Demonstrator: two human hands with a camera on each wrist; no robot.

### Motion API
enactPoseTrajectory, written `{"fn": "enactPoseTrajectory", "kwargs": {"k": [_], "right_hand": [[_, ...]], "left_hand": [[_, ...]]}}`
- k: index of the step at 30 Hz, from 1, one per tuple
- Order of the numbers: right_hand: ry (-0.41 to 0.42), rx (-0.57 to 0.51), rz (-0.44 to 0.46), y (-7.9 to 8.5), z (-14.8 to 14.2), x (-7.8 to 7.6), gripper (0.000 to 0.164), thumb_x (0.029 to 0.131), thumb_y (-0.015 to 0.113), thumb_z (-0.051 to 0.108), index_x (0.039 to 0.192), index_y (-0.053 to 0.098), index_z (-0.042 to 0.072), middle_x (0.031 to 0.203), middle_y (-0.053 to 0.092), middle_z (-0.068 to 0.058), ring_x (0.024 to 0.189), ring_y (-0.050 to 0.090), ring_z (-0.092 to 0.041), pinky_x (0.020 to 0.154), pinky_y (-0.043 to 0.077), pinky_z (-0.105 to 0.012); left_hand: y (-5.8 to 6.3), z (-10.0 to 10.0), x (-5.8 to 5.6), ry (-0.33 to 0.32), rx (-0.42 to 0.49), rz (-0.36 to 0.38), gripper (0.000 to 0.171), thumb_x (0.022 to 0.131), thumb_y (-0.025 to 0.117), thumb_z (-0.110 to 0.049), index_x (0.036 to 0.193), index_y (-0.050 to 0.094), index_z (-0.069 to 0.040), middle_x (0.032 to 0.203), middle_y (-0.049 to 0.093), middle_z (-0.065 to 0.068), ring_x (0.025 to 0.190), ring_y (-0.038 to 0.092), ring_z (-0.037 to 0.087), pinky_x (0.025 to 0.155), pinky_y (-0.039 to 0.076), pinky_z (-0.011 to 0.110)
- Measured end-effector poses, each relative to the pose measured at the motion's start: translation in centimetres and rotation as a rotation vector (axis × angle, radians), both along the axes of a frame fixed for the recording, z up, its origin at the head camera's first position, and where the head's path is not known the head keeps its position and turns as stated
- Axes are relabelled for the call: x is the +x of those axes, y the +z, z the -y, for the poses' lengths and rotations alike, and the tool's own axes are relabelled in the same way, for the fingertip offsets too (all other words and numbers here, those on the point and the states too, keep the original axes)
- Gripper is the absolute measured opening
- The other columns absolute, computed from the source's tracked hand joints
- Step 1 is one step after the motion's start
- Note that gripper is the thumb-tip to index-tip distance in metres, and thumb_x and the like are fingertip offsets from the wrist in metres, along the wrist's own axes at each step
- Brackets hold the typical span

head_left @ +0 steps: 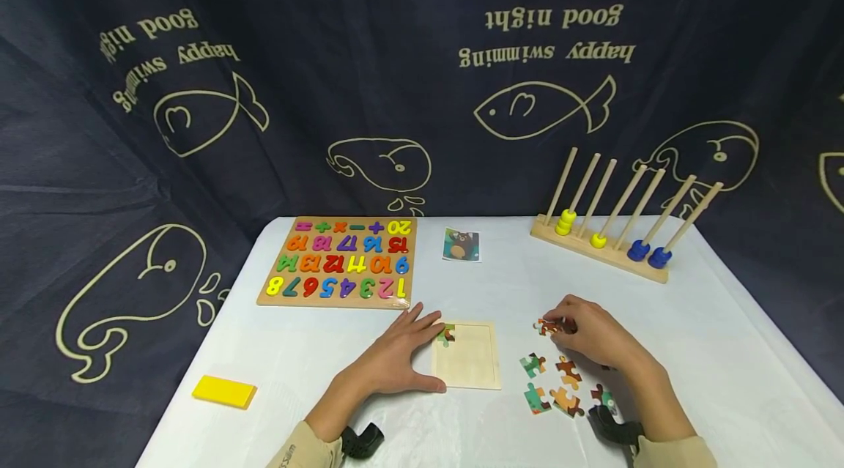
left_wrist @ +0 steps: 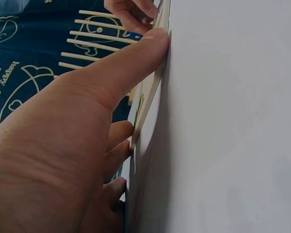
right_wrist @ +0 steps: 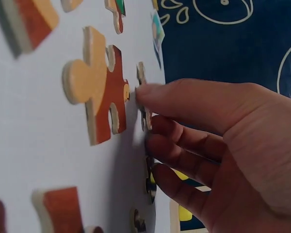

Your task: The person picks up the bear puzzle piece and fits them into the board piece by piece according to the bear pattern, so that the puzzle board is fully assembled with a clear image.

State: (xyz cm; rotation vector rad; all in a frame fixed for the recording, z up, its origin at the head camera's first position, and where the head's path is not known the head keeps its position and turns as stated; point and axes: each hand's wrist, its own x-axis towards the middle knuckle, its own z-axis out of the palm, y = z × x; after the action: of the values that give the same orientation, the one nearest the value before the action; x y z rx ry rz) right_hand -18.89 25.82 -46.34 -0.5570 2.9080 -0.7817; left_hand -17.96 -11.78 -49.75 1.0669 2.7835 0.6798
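Observation:
A shallow wooden puzzle board [head_left: 469, 362] lies on the table with one green-and-brown jigsaw piece [head_left: 446, 336] in its upper left corner. My left hand [head_left: 395, 357] rests against the board's left side, fingers spread. Its thumb touches the lower corner and its index finger lies near the fitted piece. To the board's right, my right hand [head_left: 596, 332] pinches a brown jigsaw piece [right_wrist: 143, 97] between thumb and fingers, close to the tabletop. Loose jigsaw pieces lie just below that hand, among them a brown-and-orange one [right_wrist: 101, 87] and a green one [head_left: 535, 398].
Behind the board stand a number puzzle tray [head_left: 336, 303] and a small bear picture card [head_left: 462, 244]. A wooden peg rack [head_left: 600, 252] with yellow and blue beads is at the back right. A yellow block [head_left: 224, 392] lies at the front left.

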Motion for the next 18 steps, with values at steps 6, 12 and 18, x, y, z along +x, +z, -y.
{"fn": "enactPoseTrajectory", "kwargs": {"k": [6, 12, 18], "right_hand": [[-0.024, 0.005, -0.007, -0.5, 0.1, 0.0, 0.03, 0.08, 0.078, 0.017, 0.109, 0.073, 0.01, 0.088, 0.056, 0.007, 0.072, 0.05, -0.01, 0.061, 0.043, -0.028], [-0.029, 0.02, 0.006, -0.5, 0.2, 0.0, 0.03, 0.079, 0.079, 0.018, 0.108, 0.073, 0.011, 0.086, 0.055, 0.008, 0.072, 0.049, -0.011, 0.06, 0.042, -0.028], [-0.016, 0.014, -0.008, -0.2, 1.2, 0.0, 0.029, 0.079, 0.078, 0.019, 0.107, 0.073, 0.013, 0.086, 0.056, 0.008, 0.072, 0.049, -0.011, 0.061, 0.043, -0.029]], "left_hand": [[0.0, 0.0, 0.1, -0.004, 0.003, -0.014, 0.099, 0.069, 0.064, -0.076, 0.146, 0.044, -0.017, 0.154, 0.031, -0.003, 0.145, 0.011, 0.03, 0.114, 0.014, 0.051], [0.0, -0.1, 0.3, -0.005, -0.003, -0.018, 0.099, 0.068, 0.065, -0.076, 0.145, 0.045, -0.018, 0.154, 0.031, -0.004, 0.145, 0.011, 0.029, 0.114, 0.014, 0.049], [0.1, -0.1, 0.2, -0.001, 0.003, -0.02, 0.099, 0.068, 0.064, -0.077, 0.145, 0.045, -0.017, 0.154, 0.031, -0.004, 0.144, 0.012, 0.03, 0.114, 0.015, 0.05]]}}
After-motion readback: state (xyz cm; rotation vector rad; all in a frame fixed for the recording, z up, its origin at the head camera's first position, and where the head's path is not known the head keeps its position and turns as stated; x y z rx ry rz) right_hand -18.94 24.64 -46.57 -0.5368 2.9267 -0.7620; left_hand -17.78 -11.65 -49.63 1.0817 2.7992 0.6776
